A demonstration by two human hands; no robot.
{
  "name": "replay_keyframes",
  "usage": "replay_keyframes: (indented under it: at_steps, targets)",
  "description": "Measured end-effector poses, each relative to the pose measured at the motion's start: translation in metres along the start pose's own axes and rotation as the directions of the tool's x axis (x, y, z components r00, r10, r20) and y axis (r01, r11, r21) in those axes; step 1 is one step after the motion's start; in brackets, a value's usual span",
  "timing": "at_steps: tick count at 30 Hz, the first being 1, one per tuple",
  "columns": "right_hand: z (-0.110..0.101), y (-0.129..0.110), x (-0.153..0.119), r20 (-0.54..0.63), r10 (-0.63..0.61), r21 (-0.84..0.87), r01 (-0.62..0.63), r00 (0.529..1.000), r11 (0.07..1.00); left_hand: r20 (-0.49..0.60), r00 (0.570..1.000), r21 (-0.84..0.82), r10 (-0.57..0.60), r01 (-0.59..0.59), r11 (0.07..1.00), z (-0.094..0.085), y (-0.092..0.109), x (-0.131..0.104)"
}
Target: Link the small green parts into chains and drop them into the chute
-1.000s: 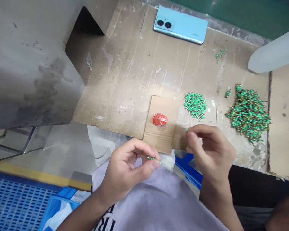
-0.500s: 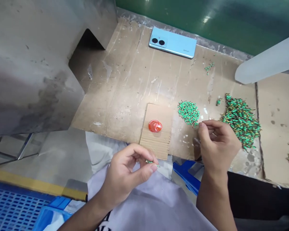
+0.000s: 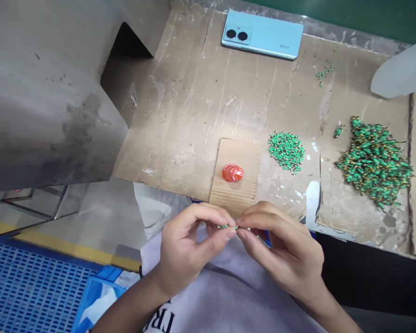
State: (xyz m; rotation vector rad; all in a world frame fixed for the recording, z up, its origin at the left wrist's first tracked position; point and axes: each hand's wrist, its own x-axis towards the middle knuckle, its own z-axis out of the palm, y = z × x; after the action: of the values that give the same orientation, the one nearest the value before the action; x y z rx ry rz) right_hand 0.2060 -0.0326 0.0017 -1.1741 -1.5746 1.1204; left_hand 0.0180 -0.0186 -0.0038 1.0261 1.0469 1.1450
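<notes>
My left hand [image 3: 196, 247] pinches a small green piece [image 3: 224, 226] between thumb and fingertips, in front of the board's near edge. My right hand [image 3: 280, 249] is closed in a pinch, its fingertips meeting those of my left hand at the end of the green piece. What the right fingertips hold is too small to make out. Just beyond the hands, a glossy red blob [image 3: 233, 173] sits on a small cardboard piece [image 3: 241, 150]. To its right lie a pile of tiny green pieces [image 3: 286, 151] and a larger pile of longer green pieces with dark and yellowish ends [image 3: 376, 162].
A light blue phone [image 3: 263, 34] lies at the back of the cardboard-covered table [image 3: 180, 115]. A few green bits [image 3: 325, 72] are scattered back right, near a whitish tube [image 3: 402, 69]. A metal housing [image 3: 48, 92] stands at left. Blue crates [image 3: 31, 286] are below.
My right hand has come from beside the green piles leftward to meet my left hand. The left hand keeps its pinch. The camera view has shifted.
</notes>
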Motion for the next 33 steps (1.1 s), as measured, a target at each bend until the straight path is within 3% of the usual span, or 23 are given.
replay_keyframes:
  at_steps: [4, 12, 15, 18, 24, 33]
  targets:
    - [0.003, 0.000, -0.001, -0.033, -0.012, -0.012, 0.012, 0.999, 1.000, -0.027, 0.998, 0.031, 0.056, -0.056, 0.998, 0.002, -0.002, -0.002]
    - [0.003, -0.009, 0.007, 0.021, 0.285, 0.202, -0.283, 0.958, 0.938, -0.052, 0.998, 0.018, 0.037, -0.037, 0.999, 0.003, -0.001, -0.001]
    - [0.002, -0.009, 0.009, 0.023, 0.318, 0.261, -0.313, 0.948, 0.913, -0.066, 0.998, 0.026, 0.022, -0.020, 0.999, 0.001, 0.000, -0.001]
    - [-0.001, -0.004, 0.010, -0.007, 0.260, 0.206, -0.253, 0.966, 0.945, -0.077, 0.997, 0.008, -0.012, 0.012, 1.000, 0.000, 0.001, 0.001]
    - [-0.015, 0.020, 0.027, -0.192, 0.091, -0.060, -0.104, 0.977, 0.993, -0.023, 0.997, -0.092, -0.070, 0.067, 0.993, -0.003, -0.001, 0.006]
    - [-0.019, 0.042, 0.041, -0.172, 0.018, -0.178, -0.049, 0.985, 0.983, 0.082, 0.990, -0.036, -0.115, 0.119, 0.992, -0.010, -0.004, 0.014]
